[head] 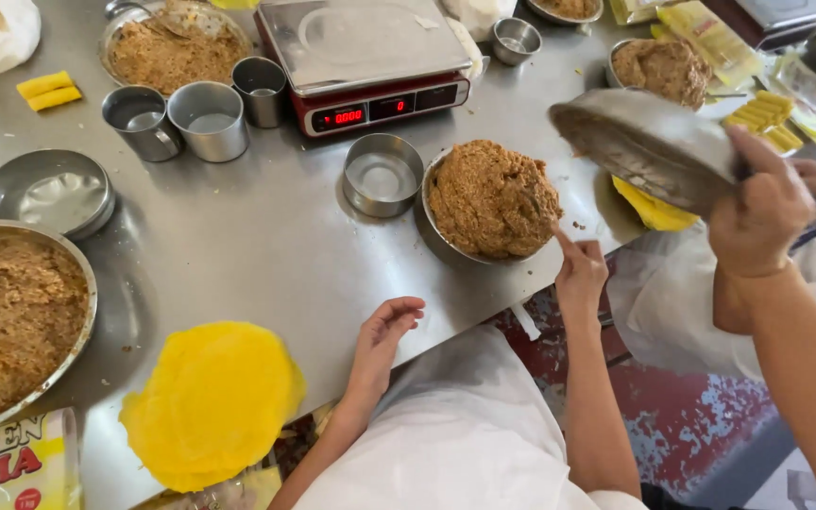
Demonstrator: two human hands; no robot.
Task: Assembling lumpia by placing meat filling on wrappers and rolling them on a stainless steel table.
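My left hand rests on the steel table's front edge with its fingers loosely curled and nothing in it. It lies to the right of a stack of round yellow wrappers. My right hand reaches up to a metal bowl heaped with brown minced filling. Its forefinger touches the mound's right edge and it holds nothing. Between my arms hangs my white apron.
A co-worker's hand holds a tilted metal bowl above the table at the right. Also on the table: a red scale, a small round tin, several steel cups, and a big pan of filling at left.
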